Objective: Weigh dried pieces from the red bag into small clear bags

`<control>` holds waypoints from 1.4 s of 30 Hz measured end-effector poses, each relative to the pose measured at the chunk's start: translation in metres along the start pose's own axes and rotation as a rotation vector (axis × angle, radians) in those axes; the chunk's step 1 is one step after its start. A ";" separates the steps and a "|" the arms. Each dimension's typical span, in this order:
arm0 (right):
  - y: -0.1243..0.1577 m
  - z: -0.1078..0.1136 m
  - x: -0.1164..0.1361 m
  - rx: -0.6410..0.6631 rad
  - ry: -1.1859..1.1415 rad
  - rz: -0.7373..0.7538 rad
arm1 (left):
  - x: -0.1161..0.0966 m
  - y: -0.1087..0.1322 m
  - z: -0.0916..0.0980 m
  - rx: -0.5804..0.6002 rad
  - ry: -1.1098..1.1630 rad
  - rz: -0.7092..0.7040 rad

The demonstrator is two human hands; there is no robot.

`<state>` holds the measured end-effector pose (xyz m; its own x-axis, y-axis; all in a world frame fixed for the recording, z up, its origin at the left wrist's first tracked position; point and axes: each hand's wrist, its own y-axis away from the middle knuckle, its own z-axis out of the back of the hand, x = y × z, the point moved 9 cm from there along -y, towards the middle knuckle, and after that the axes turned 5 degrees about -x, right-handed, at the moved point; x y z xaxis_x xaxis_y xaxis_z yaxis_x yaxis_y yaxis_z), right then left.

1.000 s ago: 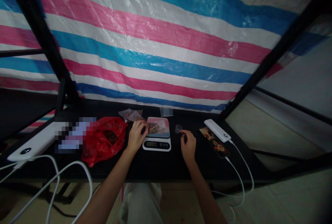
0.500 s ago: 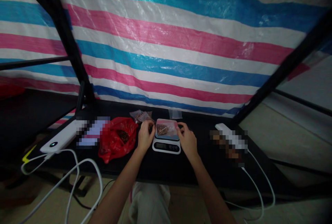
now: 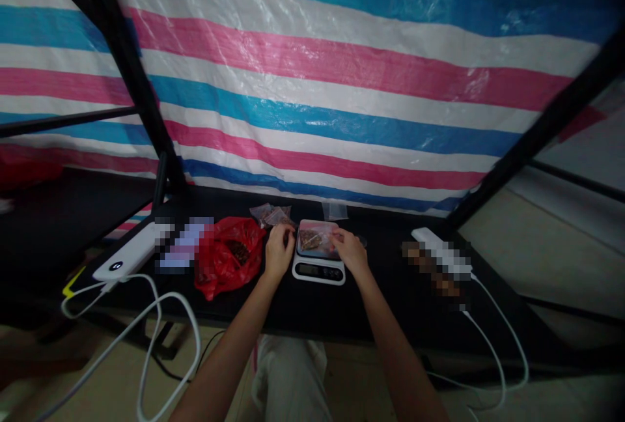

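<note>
Head view: bag [image 3: 312, 240] lying crosswise, right hand [image 3: 349, 251] touching

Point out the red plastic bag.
In the head view, the red plastic bag lies on the black tabletop, just left of the person's left hand and the digital scale.

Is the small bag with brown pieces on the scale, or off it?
On: the clear bag lies on top of the digital scale, touched by the right hand.

The striped tarpaulin [image 3: 312, 96] is woven plastic, creased and glossy; the red carrier bag [image 3: 219, 272] is thin, shiny plastic; the kitchen scale [image 3: 318, 271] is smooth white plastic; the tabletop [image 3: 390, 305] looks matt black.
</note>
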<state>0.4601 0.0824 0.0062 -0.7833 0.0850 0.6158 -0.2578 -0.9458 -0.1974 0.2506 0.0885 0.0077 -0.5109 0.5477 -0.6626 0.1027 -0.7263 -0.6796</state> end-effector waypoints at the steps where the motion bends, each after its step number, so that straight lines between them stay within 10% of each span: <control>1: -0.001 -0.001 0.001 0.001 -0.006 -0.001 | 0.000 0.000 0.000 0.005 -0.003 0.002; 10: 0.011 0.008 0.067 -0.063 -0.019 0.348 | -0.002 0.001 0.000 0.015 0.172 0.094; 19: 0.026 0.025 0.108 -0.067 -0.048 0.557 | 0.029 0.008 -0.037 0.259 0.720 0.499; 28: 0.008 0.033 0.051 -0.144 0.041 0.250 | 0.040 0.007 -0.037 0.177 0.728 0.550; 34: 0.008 0.015 0.017 -0.119 0.237 0.220 | 0.031 0.007 -0.023 0.165 0.294 0.305; 42: 0.019 0.056 -0.059 -0.364 0.318 0.101 | 0.003 0.001 0.027 0.018 -0.096 0.080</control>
<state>0.5334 0.0420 0.0089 -0.9338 0.1441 0.3275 -0.3085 -0.7880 -0.5328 0.2257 0.0786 0.0136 -0.5814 0.4457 -0.6807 0.1317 -0.7740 -0.6193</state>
